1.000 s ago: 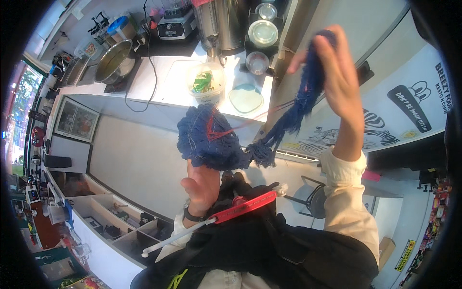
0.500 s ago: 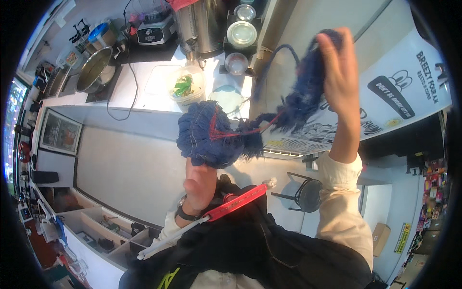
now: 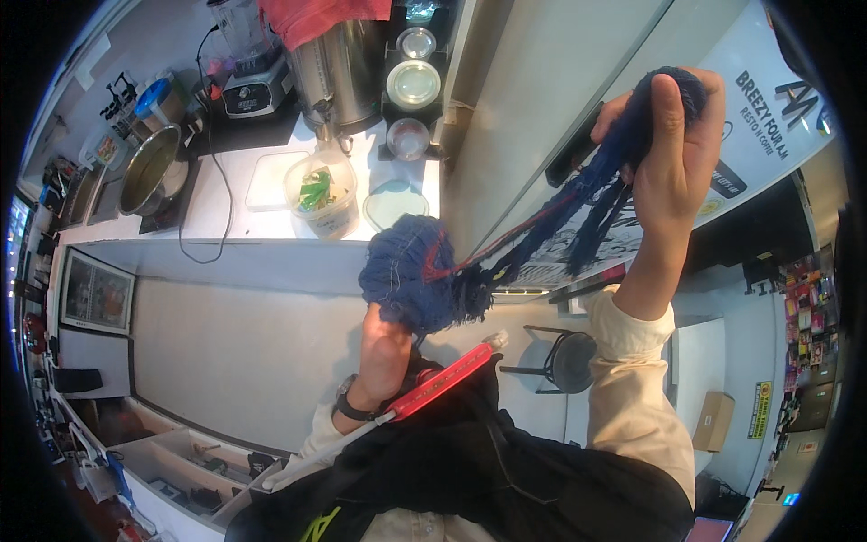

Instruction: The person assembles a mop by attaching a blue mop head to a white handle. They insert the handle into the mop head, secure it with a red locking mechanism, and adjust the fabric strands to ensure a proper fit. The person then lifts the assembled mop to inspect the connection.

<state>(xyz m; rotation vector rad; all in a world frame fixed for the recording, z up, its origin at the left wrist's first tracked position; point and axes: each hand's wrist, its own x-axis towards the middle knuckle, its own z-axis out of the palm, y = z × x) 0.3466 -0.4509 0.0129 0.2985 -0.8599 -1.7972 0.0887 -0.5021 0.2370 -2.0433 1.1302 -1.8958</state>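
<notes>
A dark blue yarn mop head (image 3: pixel 406 271) with red stitching is stretched between my two hands. My left hand (image 3: pixel 386 350) is beneath its bunched end; the fingers are hidden in the yarn, closed on it. Up at the right, my right hand (image 3: pixel 679 149) grips the other end of the strands, fingers wrapped round and thumb on top. Loose strands hang from my right hand, and a red stitched band runs taut across the gap. A mop handle with a red clamp (image 3: pixel 442 381) and pale pole slants across my left forearm and apron.
A white counter (image 3: pixel 248 221) ahead bears a clear tub (image 3: pixel 321 194) with green contents, a round lid (image 3: pixel 396 206), a steel bowl (image 3: pixel 155 176), a blender (image 3: pixel 256 86) and a steel urn (image 3: pixel 339 77). A printed white panel stands right; a dark stool (image 3: pixel 571 361) is on the floor.
My right hand has moved right and a little down, drawing the strands into a straighter line. My left hand and the bunched end sit slightly further right and lower in view, which has shifted.
</notes>
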